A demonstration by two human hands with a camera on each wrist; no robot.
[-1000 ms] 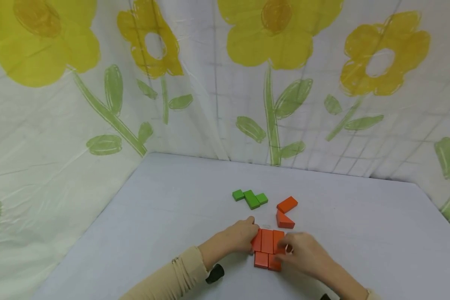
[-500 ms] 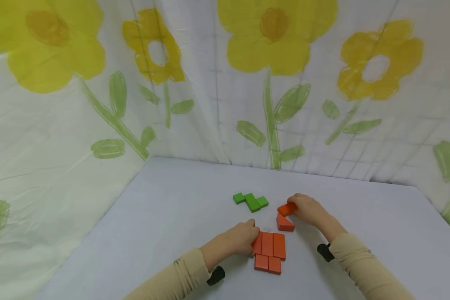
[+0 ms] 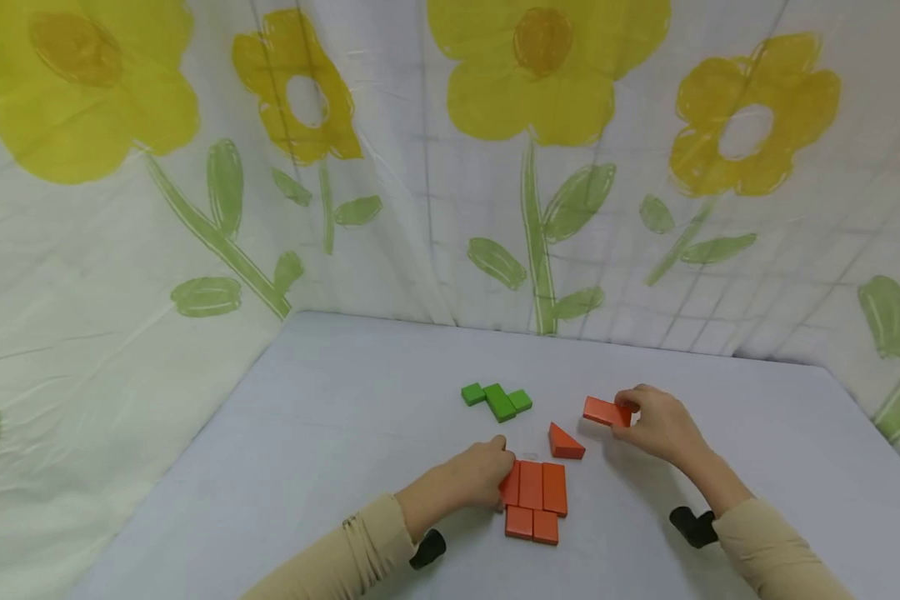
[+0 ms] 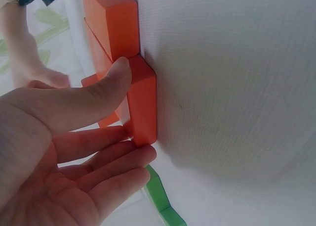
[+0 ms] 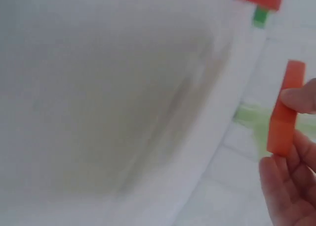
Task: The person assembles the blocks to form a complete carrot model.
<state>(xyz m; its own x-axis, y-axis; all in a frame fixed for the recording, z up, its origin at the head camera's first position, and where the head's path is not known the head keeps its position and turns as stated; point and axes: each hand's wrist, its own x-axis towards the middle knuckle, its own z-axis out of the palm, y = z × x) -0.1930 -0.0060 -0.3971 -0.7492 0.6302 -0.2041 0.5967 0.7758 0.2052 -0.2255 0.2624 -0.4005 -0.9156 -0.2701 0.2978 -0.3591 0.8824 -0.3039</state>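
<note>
In the head view, red-orange blocks lie flat against each other: three long ones [image 3: 531, 483] side by side and two square ones [image 3: 520, 522] touching their near ends. My left hand [image 3: 478, 473] grips the leftmost long block [image 4: 143, 102]; in the left wrist view the thumb is at one end and fingertips at the other. To the right, my right hand [image 3: 662, 423] pinches a red-orange rectangular block [image 3: 600, 410] between thumb and fingers, above the table; its far end is covered by the fingers. Beyond the row, a red-orange triangular block [image 3: 566, 442] lies apart from it.
Several green blocks [image 3: 499, 403] lie farther back, slightly left of the triangular block. The white table [image 3: 345, 392] ends at a hanging cloth [image 3: 397, 167] with painted yellow flowers. Black pieces [image 3: 427, 548] are strapped at both wrists.
My right hand went from the row of blocks to the loose rectangular block, took hold of it, lifted it and carried it right. The left hand has stayed at the row.
</note>
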